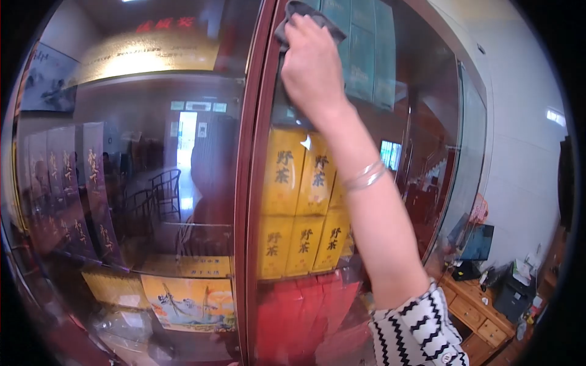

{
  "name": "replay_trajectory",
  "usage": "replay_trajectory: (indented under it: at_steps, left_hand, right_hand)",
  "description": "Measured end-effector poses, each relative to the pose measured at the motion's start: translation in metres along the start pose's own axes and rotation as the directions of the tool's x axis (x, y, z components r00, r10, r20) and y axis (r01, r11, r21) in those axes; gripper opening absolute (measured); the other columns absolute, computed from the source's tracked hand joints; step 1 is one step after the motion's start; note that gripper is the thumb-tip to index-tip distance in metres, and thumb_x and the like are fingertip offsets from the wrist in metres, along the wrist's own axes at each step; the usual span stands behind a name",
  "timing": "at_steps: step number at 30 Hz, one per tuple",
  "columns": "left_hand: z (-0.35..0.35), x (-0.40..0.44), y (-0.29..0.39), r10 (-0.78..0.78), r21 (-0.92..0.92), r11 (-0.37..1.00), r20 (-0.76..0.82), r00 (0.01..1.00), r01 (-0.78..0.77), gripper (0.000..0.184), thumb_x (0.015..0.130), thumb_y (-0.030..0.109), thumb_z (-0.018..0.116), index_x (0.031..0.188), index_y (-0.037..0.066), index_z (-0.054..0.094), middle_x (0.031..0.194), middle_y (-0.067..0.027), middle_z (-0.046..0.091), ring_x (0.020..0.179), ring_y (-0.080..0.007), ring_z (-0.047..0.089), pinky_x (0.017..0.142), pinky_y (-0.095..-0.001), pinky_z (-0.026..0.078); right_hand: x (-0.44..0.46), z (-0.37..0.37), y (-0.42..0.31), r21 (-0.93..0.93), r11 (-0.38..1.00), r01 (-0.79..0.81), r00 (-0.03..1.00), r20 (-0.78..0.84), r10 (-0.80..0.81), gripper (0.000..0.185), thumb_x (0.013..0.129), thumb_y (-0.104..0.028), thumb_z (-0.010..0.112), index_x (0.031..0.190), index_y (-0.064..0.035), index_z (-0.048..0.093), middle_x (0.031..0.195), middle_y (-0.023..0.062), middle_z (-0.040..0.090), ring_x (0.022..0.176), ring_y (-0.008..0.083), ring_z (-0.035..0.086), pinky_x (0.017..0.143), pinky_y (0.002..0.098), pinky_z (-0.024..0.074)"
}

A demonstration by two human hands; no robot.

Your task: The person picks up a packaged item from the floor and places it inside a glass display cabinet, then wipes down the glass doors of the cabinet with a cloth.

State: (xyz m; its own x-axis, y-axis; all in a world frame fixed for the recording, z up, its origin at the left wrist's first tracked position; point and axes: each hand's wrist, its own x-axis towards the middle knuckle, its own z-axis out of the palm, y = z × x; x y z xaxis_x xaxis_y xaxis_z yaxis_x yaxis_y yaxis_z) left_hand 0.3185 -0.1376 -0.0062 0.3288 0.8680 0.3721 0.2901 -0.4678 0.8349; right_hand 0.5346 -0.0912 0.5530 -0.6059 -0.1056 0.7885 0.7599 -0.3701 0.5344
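Note:
My right hand (313, 67) is raised high, its fingers closed on a dark grey cloth (326, 23). The cloth lies against the glass door of a display cabinet, close beside the dark red door frame (245, 183). Two silver bangles (364, 177) circle my right wrist. Behind the glass, below the hand, stand stacked yellow boxes (287, 177) with black lettering. Teal boxes (372, 58) fill the shelf behind and to the right of the hand, partly hidden by it. My left hand is not in view.
The left glass pane shows purple boxes (67, 189) and a colourful picture box (192, 302), overlaid with reflections. Red boxes (299, 317) sit low in the cabinet. At the right, a wooden desk (470, 311) carries a monitor (477, 242) and a black printer (514, 299).

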Motion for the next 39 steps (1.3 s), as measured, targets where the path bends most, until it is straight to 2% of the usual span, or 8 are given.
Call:
replay_trajectory:
  at_steps: [10, 18, 20, 29, 32, 33, 36, 39]
  left_hand:
    - [-0.006, -0.008, -0.010, 0.024, -0.001, 1.000, 0.044, 0.999, -0.024, 0.032, 0.078, 0.017, 0.071, 0.106, 0.008, 0.059, 0.094, -0.0119, 0.063, 0.088, -0.0288, 0.059, 0.080, -0.0381, 0.045]
    - [-0.011, -0.029, 0.003, -0.002, 0.081, 0.997, 0.039, 0.999, -0.001, 0.034, 0.079, 0.019, 0.069, 0.109, 0.008, 0.057, 0.095, -0.0140, 0.063, 0.091, -0.0310, 0.058, 0.081, -0.0387, 0.045]
    - [0.000, -0.035, -0.014, 0.033, 0.043, 0.998, 0.041, 0.999, -0.035, 0.039, 0.075, 0.009, 0.068, 0.111, 0.003, 0.055, 0.100, -0.0157, 0.059, 0.093, -0.0332, 0.057, 0.080, -0.0395, 0.045]
    - [0.028, -0.101, 0.007, -0.012, 0.169, 0.985, -0.091, 0.996, 0.027, 0.039, 0.074, 0.017, 0.072, 0.106, 0.005, 0.055, 0.097, -0.0151, 0.058, 0.088, -0.0354, 0.058, 0.076, -0.0423, 0.047]
    - [0.051, -0.136, -0.009, -0.067, 0.173, 0.981, -0.125, 0.990, 0.089, 0.035, 0.072, 0.014, 0.072, 0.102, 0.003, 0.055, 0.088, -0.0148, 0.057, 0.081, -0.0339, 0.056, 0.070, -0.0399, 0.045]
    - [0.058, -0.150, -0.019, -0.052, 0.214, 0.974, -0.124, 0.991, 0.078, 0.036, 0.072, 0.018, 0.072, 0.101, 0.004, 0.055, 0.090, -0.0152, 0.058, 0.083, -0.0339, 0.057, 0.073, -0.0403, 0.045]
    - [0.068, -0.187, -0.037, -0.145, 0.199, 0.965, -0.132, 0.981, 0.169, 0.036, 0.079, 0.023, 0.070, 0.109, 0.008, 0.057, 0.098, -0.0173, 0.061, 0.093, -0.0317, 0.058, 0.085, -0.0400, 0.044]
    - [0.065, -0.220, -0.065, -0.337, 0.202, 0.919, -0.044, 0.941, 0.338, 0.041, 0.079, 0.027, 0.070, 0.112, 0.008, 0.056, 0.103, -0.0187, 0.060, 0.096, -0.0320, 0.058, 0.089, -0.0410, 0.043]
  right_hand:
    - [-0.178, -0.110, -0.148, 0.068, 0.951, -0.302, 0.886, 0.389, 0.253, 0.030, 0.081, -0.004, 0.050, 0.107, 0.0086, 0.060, 0.132, 0.0221, 0.048, 0.128, 0.0328, 0.041, 0.108, 0.0450, 0.0301]
    - [-0.295, -0.183, -0.228, 0.138, 0.882, -0.450, 0.725, 0.633, 0.271, 0.027, 0.083, -0.008, 0.051, 0.106, 0.0009, 0.062, 0.134, 0.0123, 0.049, 0.128, 0.0238, 0.042, 0.108, 0.0393, 0.0280]
    - [-0.323, -0.198, -0.242, 0.173, 0.866, -0.469, 0.695, 0.677, 0.241, 0.027, 0.084, -0.009, 0.051, 0.107, -0.0004, 0.062, 0.134, 0.0106, 0.049, 0.128, 0.0218, 0.042, 0.108, 0.0383, 0.0279]
    - [-0.405, -0.250, -0.256, 0.433, 0.816, -0.382, 0.643, 0.759, -0.102, 0.040, 0.085, -0.014, 0.047, 0.120, 0.0019, 0.056, 0.137, 0.0095, 0.046, 0.132, 0.0204, 0.037, 0.111, 0.0370, 0.0255]
    - [-0.433, -0.270, -0.254, 0.542, 0.795, -0.271, 0.577, 0.753, -0.317, 0.045, 0.083, -0.015, 0.048, 0.124, 0.0037, 0.053, 0.137, 0.0099, 0.045, 0.133, 0.0200, 0.035, 0.112, 0.0374, 0.0243]
    - [-0.437, -0.271, -0.248, 0.584, 0.774, -0.247, 0.649, 0.693, -0.316, 0.037, 0.083, -0.018, 0.051, 0.112, 0.0044, 0.059, 0.130, 0.0129, 0.051, 0.128, 0.0229, 0.042, 0.106, 0.0372, 0.0341]
    - [-0.430, -0.271, -0.223, 0.637, 0.731, -0.246, 0.628, 0.679, -0.380, 0.037, 0.082, -0.015, 0.051, 0.111, 0.0050, 0.059, 0.129, 0.0137, 0.052, 0.127, 0.0234, 0.042, 0.107, 0.0375, 0.0329]
    - [-0.387, -0.254, -0.174, 0.610, 0.780, -0.138, 0.773, 0.559, -0.300, 0.034, 0.077, -0.012, 0.053, 0.105, 0.0051, 0.062, 0.125, 0.0141, 0.055, 0.120, 0.0248, 0.049, 0.105, 0.0401, 0.0364]
